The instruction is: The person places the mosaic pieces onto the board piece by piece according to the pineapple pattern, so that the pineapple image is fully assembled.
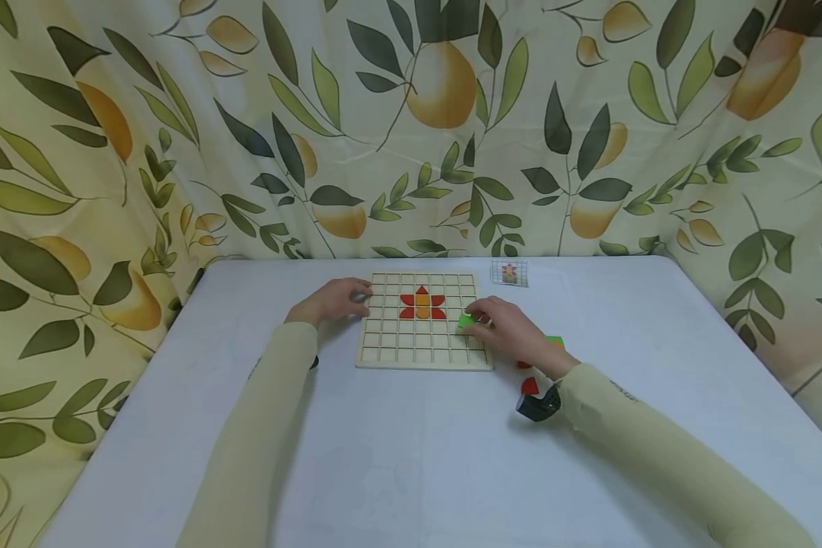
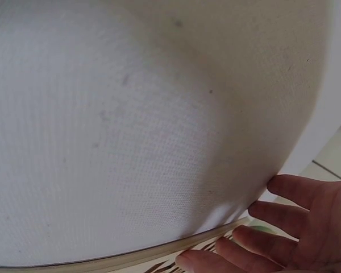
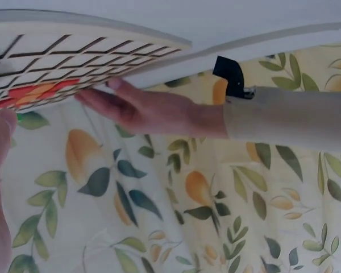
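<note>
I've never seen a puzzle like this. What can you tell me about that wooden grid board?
The wooden grid board is pale, square and flat on the white table, divided into small square cells. Red pieces around an orange one form a flower near its middle. The left hand rests on its left edge; the right hand pinches a green piece at its right edge.

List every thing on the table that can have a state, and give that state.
Grid board: flat on the table, mostly unfilled.
Flower pattern: red and orange pieces seated in cells.
Green piece: pinched by right hand, at the board's right edge.
Left hand: fingers straight, resting on the board's left edge.
Pattern card: lying flat behind the board.
Red pieces: loose on the table.
</note>
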The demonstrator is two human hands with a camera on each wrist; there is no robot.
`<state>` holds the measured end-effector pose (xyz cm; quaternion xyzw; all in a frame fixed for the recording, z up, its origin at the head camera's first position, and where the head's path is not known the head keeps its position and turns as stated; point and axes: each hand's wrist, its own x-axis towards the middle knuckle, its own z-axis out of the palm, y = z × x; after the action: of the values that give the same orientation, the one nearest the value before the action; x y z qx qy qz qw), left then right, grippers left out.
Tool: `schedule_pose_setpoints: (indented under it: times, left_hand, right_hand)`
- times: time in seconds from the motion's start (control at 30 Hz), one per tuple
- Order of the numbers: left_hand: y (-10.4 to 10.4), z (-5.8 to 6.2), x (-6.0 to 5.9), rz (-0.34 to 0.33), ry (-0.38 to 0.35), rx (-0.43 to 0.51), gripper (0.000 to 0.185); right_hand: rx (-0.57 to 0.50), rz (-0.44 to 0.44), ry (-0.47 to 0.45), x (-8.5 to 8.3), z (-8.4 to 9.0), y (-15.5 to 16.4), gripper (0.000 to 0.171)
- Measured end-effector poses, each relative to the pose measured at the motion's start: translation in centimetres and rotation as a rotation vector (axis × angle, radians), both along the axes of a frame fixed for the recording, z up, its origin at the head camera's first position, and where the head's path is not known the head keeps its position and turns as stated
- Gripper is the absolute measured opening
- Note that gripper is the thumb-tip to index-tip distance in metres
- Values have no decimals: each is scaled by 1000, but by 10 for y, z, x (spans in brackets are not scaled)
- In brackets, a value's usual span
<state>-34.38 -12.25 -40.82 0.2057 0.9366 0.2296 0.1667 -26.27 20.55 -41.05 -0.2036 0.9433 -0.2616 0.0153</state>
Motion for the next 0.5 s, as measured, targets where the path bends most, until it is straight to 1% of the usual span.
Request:
schedule_pose_setpoints:
  times: [0.13,0.3,0.5]
  left_hand:
    - [-1,0,0,-1,1,0,45]
    - [-1,2,2,-7,6,3,45]
    - [0,2,3,-13,15,-13,44]
  right_hand:
    - [-13,34,0,-4,-4,-18,28]
    - [-2,83,60,-8,-7,-33,26]
    - [-2,90,65,-15,-10,-47,28]
